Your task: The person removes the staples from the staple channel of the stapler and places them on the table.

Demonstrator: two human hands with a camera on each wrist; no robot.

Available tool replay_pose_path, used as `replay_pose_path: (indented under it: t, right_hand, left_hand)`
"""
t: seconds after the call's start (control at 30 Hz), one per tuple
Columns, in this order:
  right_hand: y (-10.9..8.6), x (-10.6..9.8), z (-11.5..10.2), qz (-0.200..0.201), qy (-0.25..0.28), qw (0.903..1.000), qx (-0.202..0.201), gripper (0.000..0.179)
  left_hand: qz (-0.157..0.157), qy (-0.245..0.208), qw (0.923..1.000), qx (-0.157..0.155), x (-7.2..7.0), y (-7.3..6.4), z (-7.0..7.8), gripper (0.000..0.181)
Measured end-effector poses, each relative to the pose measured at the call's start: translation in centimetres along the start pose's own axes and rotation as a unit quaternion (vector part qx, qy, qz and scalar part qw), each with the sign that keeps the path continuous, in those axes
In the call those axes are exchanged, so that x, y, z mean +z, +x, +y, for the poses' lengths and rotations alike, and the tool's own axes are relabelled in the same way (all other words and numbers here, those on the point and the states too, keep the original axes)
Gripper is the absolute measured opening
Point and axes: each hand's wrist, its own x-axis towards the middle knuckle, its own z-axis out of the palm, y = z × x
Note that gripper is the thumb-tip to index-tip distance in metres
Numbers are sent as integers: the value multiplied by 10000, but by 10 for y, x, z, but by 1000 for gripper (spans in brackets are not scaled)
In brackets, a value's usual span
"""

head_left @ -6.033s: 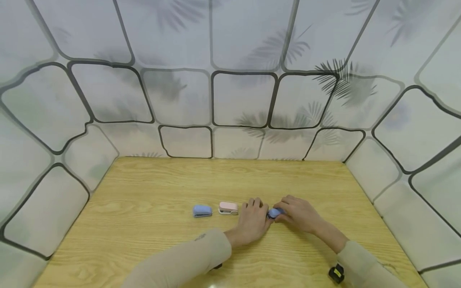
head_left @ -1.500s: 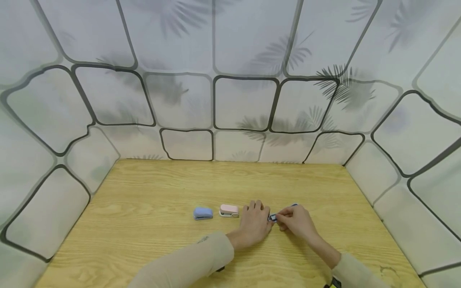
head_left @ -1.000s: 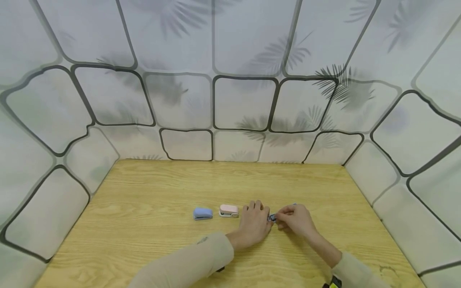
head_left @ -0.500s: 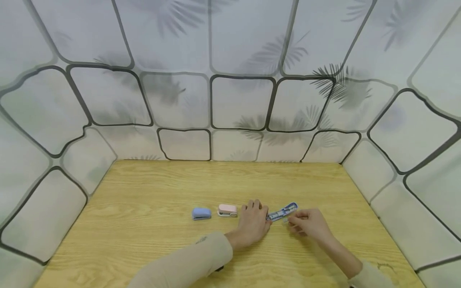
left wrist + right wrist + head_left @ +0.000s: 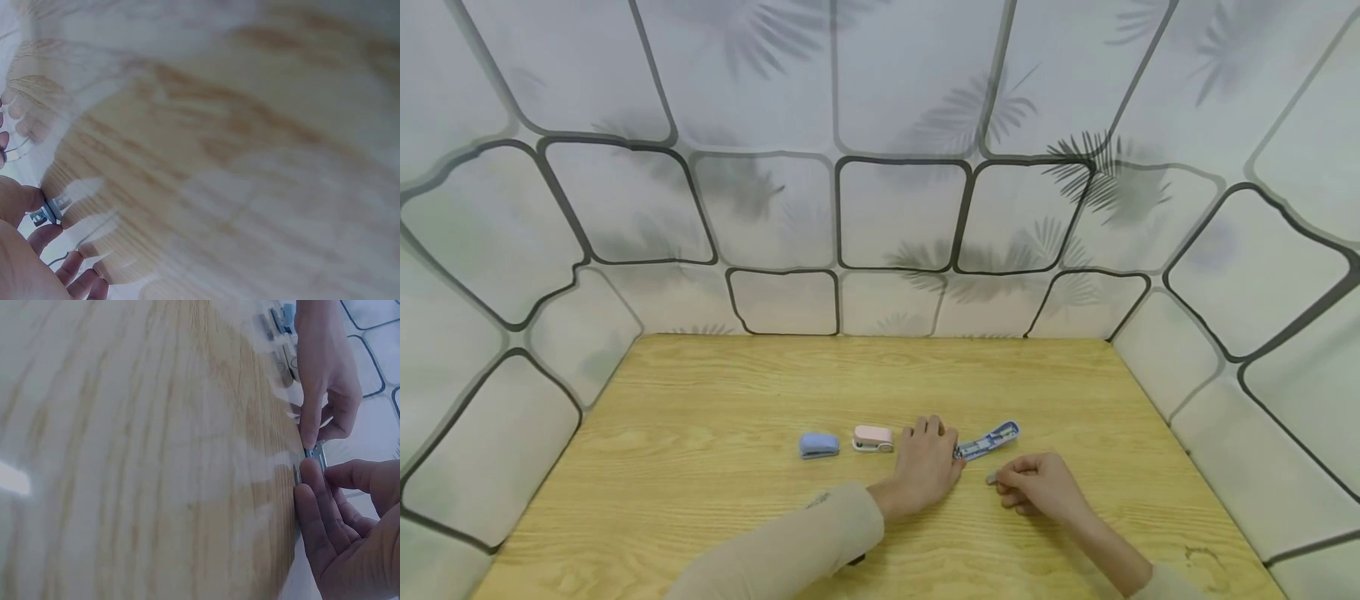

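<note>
An opened-out blue stapler lies on the wooden table, its metal channel facing up. My left hand pinches the stapler's left end between thumb and forefinger, as the left wrist view also shows. Nearer to me and just right of the stapler, my right hand pinches a small grey strip, which looks like a row of staples. That strip is apart from the stapler. In the right wrist view the right hand's fingers largely hide it.
Left of my left hand stand a pink-and-white stapler and a closed blue stapler. Patterned white panels enclose the back and both sides of the wooden table.
The blue stapler between my hands was folded up and is now spread open. My right hand has drawn back from it, toward me, with the grey strip. My left hand stays in place.
</note>
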Motion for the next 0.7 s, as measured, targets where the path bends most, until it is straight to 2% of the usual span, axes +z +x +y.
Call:
replay_pose_path:
  t: [0.23,0.47,0.7]
  right_hand:
    - [3,1,-1,122,-108,9997,165,24]
    - [7,-2,1,-116,-206,9994,271,24]
    - [5,-4,-3,-168,-187,9994,249,26]
  left_hand:
    - [-35,-37,10000,8,-3,0,1,29]
    - [-52,-139,9999,-7,1,1,-1,29]
    - [-145,-207,9996,99,-6,-1,-4,29]
